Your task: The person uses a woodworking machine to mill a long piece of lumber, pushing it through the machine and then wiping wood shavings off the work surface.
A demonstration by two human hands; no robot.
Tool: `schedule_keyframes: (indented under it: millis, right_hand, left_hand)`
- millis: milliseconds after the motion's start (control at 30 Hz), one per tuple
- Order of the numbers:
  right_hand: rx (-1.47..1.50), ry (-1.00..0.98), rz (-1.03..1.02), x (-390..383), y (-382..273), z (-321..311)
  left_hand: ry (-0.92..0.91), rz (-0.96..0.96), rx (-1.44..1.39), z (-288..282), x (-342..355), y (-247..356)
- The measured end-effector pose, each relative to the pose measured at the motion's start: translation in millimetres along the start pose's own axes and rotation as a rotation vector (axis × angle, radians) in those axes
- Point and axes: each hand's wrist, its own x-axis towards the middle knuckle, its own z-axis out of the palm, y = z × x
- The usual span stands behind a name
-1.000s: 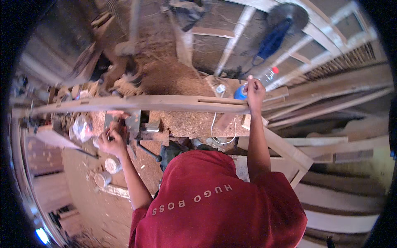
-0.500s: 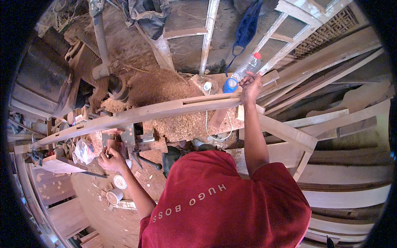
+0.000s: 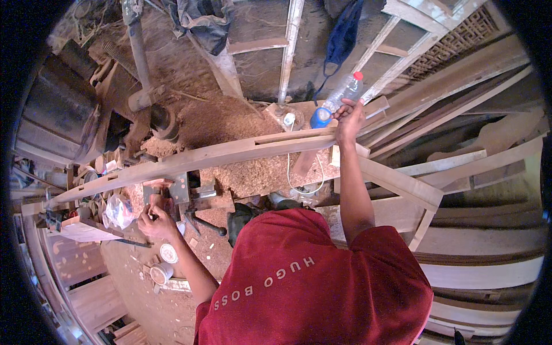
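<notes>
A long pale wooden beam (image 3: 213,152) with a long slot near its right end and small mortises to the left stretches across the workbench. Over the beam's right end, my right hand (image 3: 349,122) has its fingers curled in; what they grip, if anything, is hidden. Beside those fingers are a clear plastic bottle (image 3: 349,89) with a red cap and a blue ring-shaped item (image 3: 321,118). My left hand (image 3: 156,223) is below the beam, thumb and fingers pinched together next to a reddish wooden block (image 3: 159,184). Anything in that pinch is too small to make out.
Wood shavings (image 3: 247,175) cover the bench around a metal vise handle (image 3: 210,226). A white cable (image 3: 289,167) loops beneath the beam. At left lie a plastic bag (image 3: 119,211) and a white tub (image 3: 161,272). Stacked boards (image 3: 483,247) fill the right side.
</notes>
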Motion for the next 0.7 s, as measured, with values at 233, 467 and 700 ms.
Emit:
schedule_keyframes:
  millis: [233,467,700]
  right_hand:
    - [-0.098,0.007,0.055,2.3,7.6,-0.5]
    - [-0.062,0.085,0.082,3.4,9.8,-1.6]
    - [-0.114,0.046,0.060,-1.5,1.1,3.1]
  left_hand:
    - [0.027,0.006,-0.031,-3.5,-0.2,-3.1]
    - [0.019,-0.041,-0.070,-3.5,2.8,-2.5]
    - [0.036,-0.074,-0.016,-2.0,-1.2,-1.8]
